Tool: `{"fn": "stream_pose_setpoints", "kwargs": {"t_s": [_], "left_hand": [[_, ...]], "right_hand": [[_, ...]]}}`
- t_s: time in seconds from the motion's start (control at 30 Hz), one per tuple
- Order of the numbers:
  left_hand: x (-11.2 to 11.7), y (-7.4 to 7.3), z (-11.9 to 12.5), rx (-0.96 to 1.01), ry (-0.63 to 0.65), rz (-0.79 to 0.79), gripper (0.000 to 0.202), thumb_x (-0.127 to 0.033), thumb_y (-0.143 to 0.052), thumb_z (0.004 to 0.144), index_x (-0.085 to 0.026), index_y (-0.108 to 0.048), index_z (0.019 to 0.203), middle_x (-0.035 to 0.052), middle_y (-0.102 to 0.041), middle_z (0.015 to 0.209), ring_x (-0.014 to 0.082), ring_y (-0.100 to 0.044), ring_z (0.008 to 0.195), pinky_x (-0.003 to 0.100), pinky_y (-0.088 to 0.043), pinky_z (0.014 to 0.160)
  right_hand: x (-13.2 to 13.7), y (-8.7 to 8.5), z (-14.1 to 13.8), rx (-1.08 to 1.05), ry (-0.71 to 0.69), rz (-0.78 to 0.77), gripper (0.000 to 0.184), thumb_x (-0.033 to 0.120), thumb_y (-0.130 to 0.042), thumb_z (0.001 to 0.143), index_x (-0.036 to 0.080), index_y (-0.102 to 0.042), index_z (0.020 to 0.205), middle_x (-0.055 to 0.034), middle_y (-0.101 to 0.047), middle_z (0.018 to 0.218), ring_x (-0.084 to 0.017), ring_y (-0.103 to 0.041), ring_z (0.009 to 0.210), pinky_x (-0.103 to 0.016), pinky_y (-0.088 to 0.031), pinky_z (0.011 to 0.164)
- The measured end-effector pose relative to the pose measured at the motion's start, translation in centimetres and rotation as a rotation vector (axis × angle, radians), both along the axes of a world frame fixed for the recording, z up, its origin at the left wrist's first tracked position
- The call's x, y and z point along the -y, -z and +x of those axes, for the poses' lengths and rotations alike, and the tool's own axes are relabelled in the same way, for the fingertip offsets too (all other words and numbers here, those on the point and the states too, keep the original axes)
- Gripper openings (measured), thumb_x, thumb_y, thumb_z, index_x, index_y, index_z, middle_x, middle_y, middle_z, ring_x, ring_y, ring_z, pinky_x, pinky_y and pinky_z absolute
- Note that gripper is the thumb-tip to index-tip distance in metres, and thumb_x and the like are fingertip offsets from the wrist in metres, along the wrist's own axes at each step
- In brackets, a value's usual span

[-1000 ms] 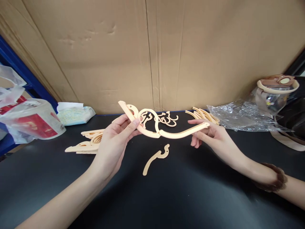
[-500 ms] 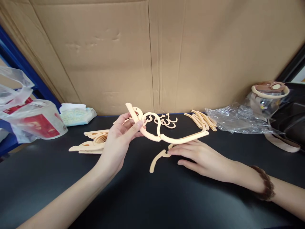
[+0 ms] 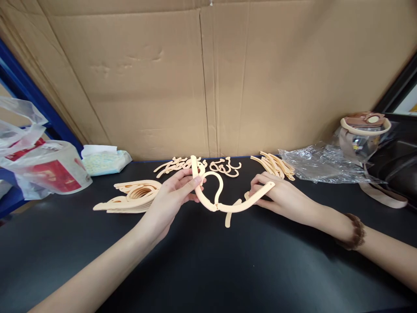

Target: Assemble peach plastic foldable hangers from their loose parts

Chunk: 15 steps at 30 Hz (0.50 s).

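My left hand [image 3: 172, 198] is closed on the left arm of a cream plastic hanger [image 3: 216, 202], held just above the black table [image 3: 208, 269]. The hanger's hook loops up at the middle and its right arm reaches toward my right hand [image 3: 280, 198]. My right hand is closed on a loose cream hook piece [image 3: 233, 213], pinching its upper end behind the hanger's right arm. A brown bracelet [image 3: 353, 230] circles my right wrist.
A stack of finished hangers [image 3: 133, 198] lies left of my left hand. Loose hooks [image 3: 224, 167] and arm pieces [image 3: 275, 165] lie at the back by the cardboard wall [image 3: 208, 78]. Crumpled clear plastic [image 3: 322, 167] and a jar [image 3: 361, 134] sit right; bags [image 3: 42, 167] and tissues [image 3: 104, 158] left.
My right hand let go of the hanger's right end, dropped to the table and took hold of the loose hook piece. The left hand lowered the hanger toward the table.
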State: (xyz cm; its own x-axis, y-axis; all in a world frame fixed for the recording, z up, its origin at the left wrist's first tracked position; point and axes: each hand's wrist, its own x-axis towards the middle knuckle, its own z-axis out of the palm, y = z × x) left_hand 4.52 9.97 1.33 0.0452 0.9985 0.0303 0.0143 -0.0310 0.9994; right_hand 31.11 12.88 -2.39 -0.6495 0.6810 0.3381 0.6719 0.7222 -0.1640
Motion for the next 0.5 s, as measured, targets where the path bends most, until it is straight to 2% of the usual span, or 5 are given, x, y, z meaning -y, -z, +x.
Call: {"fn": "stream_pose_setpoints", "kwargs": {"t_s": [0.07,0.13,0.2,0.37,0.5], "left_hand": [[-0.2,0.2,-0.1,-0.006,-0.005,-0.015,0.033,-0.040,-0.070,0.077,-0.019,-0.065,0.102,0.0052,-0.068,0.099,0.0205,-0.061,0.096,0.026,-0.049,0.069],[-0.3,0.3,-0.1,-0.005,-0.014,-0.024,0.032,-0.040,-0.070,0.077,-0.020,-0.066,0.101,0.0058,-0.069,0.100,0.0208,-0.062,0.095,0.026,-0.049,0.069],[-0.3,0.4,-0.2,-0.001,-0.021,-0.028,0.032,-0.040,-0.070,0.077,-0.020,-0.066,0.102,0.0059,-0.069,0.101,0.0205,-0.062,0.093,0.027,-0.049,0.069],[-0.4,0.7,-0.2,-0.026,0.016,-0.038,0.031,-0.038,-0.070,0.077,-0.020,-0.065,0.102,0.0031,-0.066,0.084,0.0159,-0.060,0.075,0.024,-0.047,0.062],[-0.6,1.1,-0.2,-0.087,0.087,-0.129,0.033,-0.035,-0.069,0.078,-0.017,-0.061,0.104,0.0019,-0.063,0.077,0.0144,-0.058,0.067,0.026,-0.047,0.062]], "right_hand": [[-0.3,0.2,0.3,-0.026,-0.026,-0.017,0.018,0.031,-0.048,0.095,0.021,-0.062,0.101,-0.0064,-0.058,0.105,-0.020,-0.055,0.095,-0.037,-0.048,0.081],[-0.5,0.6,0.6,-0.029,-0.078,-0.041,0.027,0.032,-0.046,0.095,0.024,-0.058,0.118,-0.0080,-0.056,0.116,-0.021,-0.054,0.106,-0.040,-0.048,0.088],[-0.7,0.8,0.7,-0.017,-0.116,-0.077,0.031,0.034,-0.043,0.097,0.026,-0.056,0.123,-0.0085,-0.054,0.123,-0.022,-0.052,0.113,-0.042,-0.046,0.094],[-0.7,0.7,0.5,-0.021,-0.116,-0.112,0.027,0.033,-0.037,0.099,0.021,-0.062,0.101,-0.0081,-0.056,0.117,-0.021,-0.052,0.109,-0.041,-0.046,0.092],[-0.7,0.3,0.4,-0.117,-0.047,-0.105,0.026,0.033,-0.037,0.099,0.019,-0.058,0.097,-0.0066,-0.061,0.099,-0.020,-0.056,0.094,-0.038,-0.046,0.082]]}}
